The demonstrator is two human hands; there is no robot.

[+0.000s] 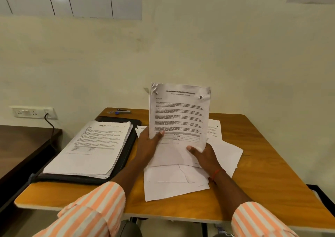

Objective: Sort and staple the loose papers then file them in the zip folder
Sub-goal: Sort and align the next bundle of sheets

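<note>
A printed document (178, 120) stood upright over the middle of the worktop (262, 164). The left hand (148, 146) had its grip clamped on the left edge, thumb in front, and the right hand (203, 157) had its grip clamped on the lower right. Under it lay loose papers (174, 182). A stack of papers (94, 146) rested on the black zip folder (125, 151) at the left edge, and a stapler (123, 112) lay by the far edge.

The sheet (179, 117) and the stack (94, 146) are white with black print. The folder (126, 151) is black, the table (262, 164) orange-brown wood grain. The sleeves (94, 206) carry peach and white stripes. The stapler (123, 112) is blue and silver, the wrist thread (215, 174) red, the wall (235, 55) cream.
</note>
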